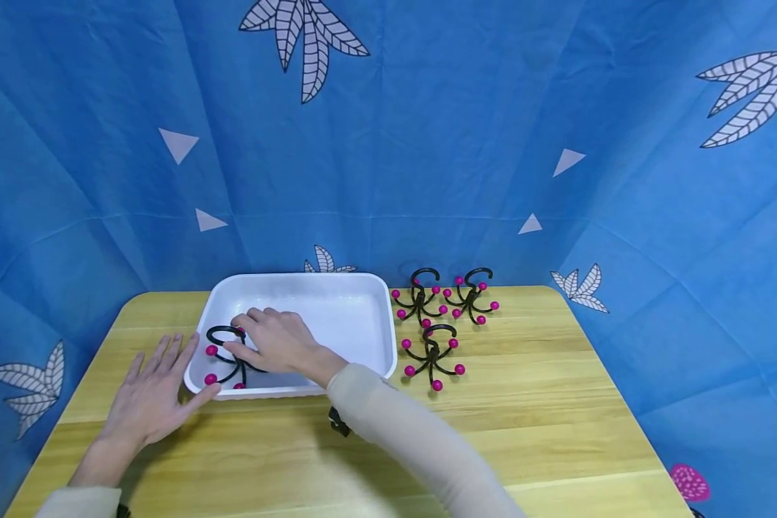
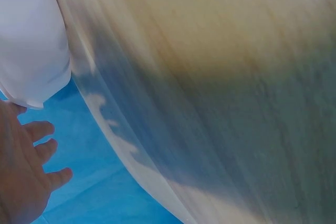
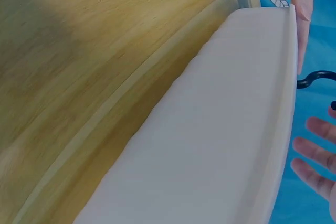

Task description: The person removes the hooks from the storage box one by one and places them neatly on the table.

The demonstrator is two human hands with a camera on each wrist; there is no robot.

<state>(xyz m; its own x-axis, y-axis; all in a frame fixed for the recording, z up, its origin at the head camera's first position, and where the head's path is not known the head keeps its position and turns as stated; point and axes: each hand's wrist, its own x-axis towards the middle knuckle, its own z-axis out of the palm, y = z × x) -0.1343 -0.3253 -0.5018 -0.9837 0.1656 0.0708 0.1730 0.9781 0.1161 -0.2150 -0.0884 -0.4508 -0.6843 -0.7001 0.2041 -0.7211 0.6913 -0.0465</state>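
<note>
Inside the white tray, at its left end, stands a black multi-armed hanger hook with pink ball tips. My right hand reaches over the tray from the right, thumb and fingers apart around the hook's side; its palm side is hidden in the head view. In the right wrist view, loosely spread fingers appear beyond the tray's rim, close to the black hook. At the tray's left front corner, my left hand lies with straight, spread fingers, its fingertips and thumb at the rim.
Three similar hooks, the nearest in front of two others, stand right of the tray on the wooden table. A blue patterned cloth hangs behind and beside the table.
</note>
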